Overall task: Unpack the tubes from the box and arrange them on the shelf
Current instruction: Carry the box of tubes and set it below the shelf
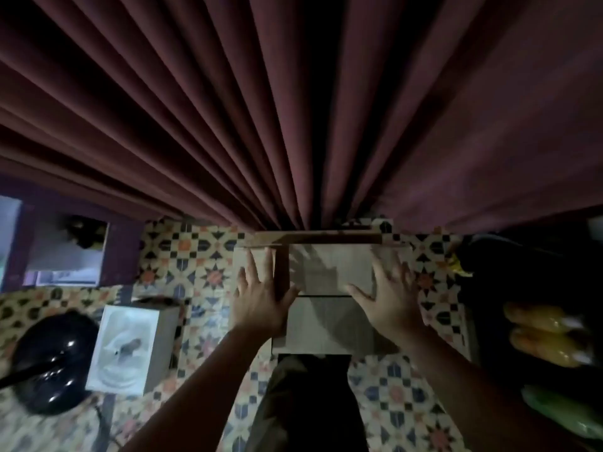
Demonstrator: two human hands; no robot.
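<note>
Barely starting: pressing flat, spread left hand point(261, 298) and right hand point(390, 296) on flaps of cardboard box point(329, 282) sitting on patterned floor point(195, 256) by curtain point(293, 125); gripping nothing; no tubes or shelf showing yet.

We look down on a patterned tile floor point(202, 265) — stars and squares in orange, blue and black. A cardboard box point(329, 298) sits on it, right under both hands. Left of the left hand stands a white carton point(130, 347), and further left a shiny black helmet-like object point(52, 357). Right of the right hand lie yellow and green packets point(548, 334) in shadow — contents unclear.
</note>
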